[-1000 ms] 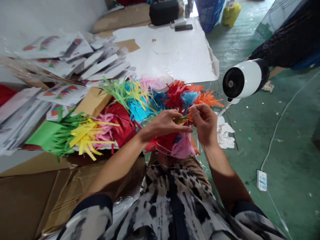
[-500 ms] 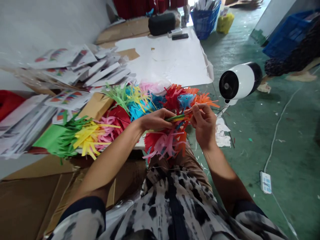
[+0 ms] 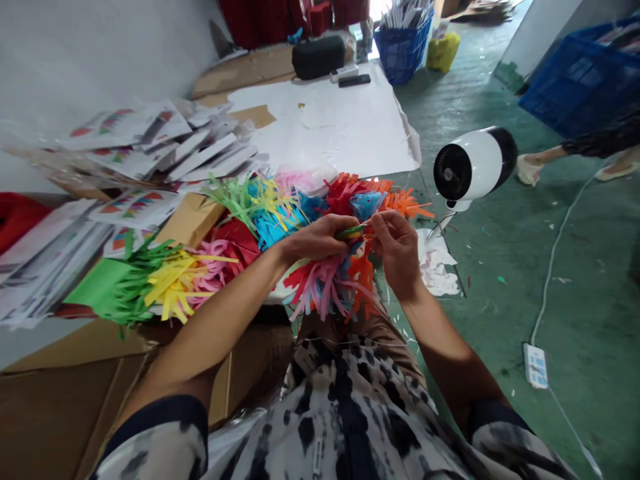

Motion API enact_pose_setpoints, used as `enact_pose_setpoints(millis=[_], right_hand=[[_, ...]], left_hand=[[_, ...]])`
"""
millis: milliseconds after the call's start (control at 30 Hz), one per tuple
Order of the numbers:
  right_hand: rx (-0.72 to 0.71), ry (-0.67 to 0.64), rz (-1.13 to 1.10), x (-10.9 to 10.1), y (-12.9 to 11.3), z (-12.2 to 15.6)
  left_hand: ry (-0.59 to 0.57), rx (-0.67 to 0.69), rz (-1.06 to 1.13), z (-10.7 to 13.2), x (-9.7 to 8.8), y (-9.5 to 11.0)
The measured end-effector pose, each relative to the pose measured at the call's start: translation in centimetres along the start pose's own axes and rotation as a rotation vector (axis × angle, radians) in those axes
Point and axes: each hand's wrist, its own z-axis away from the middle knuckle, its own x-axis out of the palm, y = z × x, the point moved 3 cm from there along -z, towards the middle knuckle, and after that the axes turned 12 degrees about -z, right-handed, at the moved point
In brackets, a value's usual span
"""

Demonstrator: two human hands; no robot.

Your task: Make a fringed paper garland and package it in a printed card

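My left hand (image 3: 323,238) is closed round the gathered top of a bunch of paper tassels, where green and yellow folded paper (image 3: 354,232) shows. Pink, red, blue and orange fringe (image 3: 325,283) hangs below it, over my lap. With fingers and thumb pinched together, my right hand (image 3: 399,250) is just right of that top; a thin pale string seems to run between the two hands. Beyond them lie more fringed tassels, red (image 3: 343,193), orange (image 3: 404,203) and blue (image 3: 275,230). On the left are green (image 3: 103,283), yellow (image 3: 175,283) and pink (image 3: 215,263) ones.
Printed packets (image 3: 200,157) pile up at the left, beside a tan paper packet (image 3: 193,220). A white sheet (image 3: 340,127) covers the far table, with a black case (image 3: 319,57) on it. To the right stand a fan (image 3: 475,163), blue crates (image 3: 575,83) and a power strip (image 3: 535,365).
My right hand has shifted slightly left, closer to my left hand. The hanging fringe has swung and spread. At the right edge, another person's legs have moved to the right.
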Motion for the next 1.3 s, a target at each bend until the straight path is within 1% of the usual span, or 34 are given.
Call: enact_pose_setpoints(millis=[100,233,333,400,600,700,767,900,1033,1100,1167,1300], right_hand=[[-0.005,0.011,0.043,-0.2,0.0,-0.1],[0.010,-0.001,0.059,-0.4,0.0,-0.3],[0.006,-0.017,0.036,-0.4,0.0,-0.4],[0.002,-0.014,0.016,-0.4,0.1,-0.4],[0.008,0.014,0.036,-0.8,0.3,-0.6],[0.023,0.036,0.048,-1.0,0.4,-0.7],[0.021,0.039,0.055,-1.0,0.3,-0.7],[0.013,0.040,0.094,-1.0,0.3,-0.8],[0.009,0.040,0.073,-1.0,0.5,-0.8],[0.012,0.036,0.037,-1.0,0.6,-0.8],[0.016,0.032,0.012,-1.0,0.6,-0.8],[-0.010,0.028,-0.001,-0.8,0.4,-1.0]], left_hand=[[-0.009,-0.015,0.012,-0.3,0.2,-0.1],[-0.064,-0.023,0.001,-0.5,0.1,-0.2],[-0.125,-0.047,0.023,-0.5,0.0,-0.7],[-0.144,-0.070,0.054,-0.7,0.0,-1.1],[-0.069,-0.095,0.064,-1.2,0.0,-1.4],[0.004,-0.092,0.047,-1.3,-0.3,-1.3],[0.016,-0.095,0.023,-1.2,-0.4,-1.4],[-0.077,-0.138,0.007,-1.0,-0.7,-1.3],[-0.170,-0.128,0.047,-0.9,-1.0,-0.8],[-0.194,-0.119,0.059,-0.9,-1.0,-0.5],[-0.174,-0.103,0.068,-0.9,-0.9,-0.2],[-0.070,-0.083,0.118,-0.9,-0.1,0.0]])
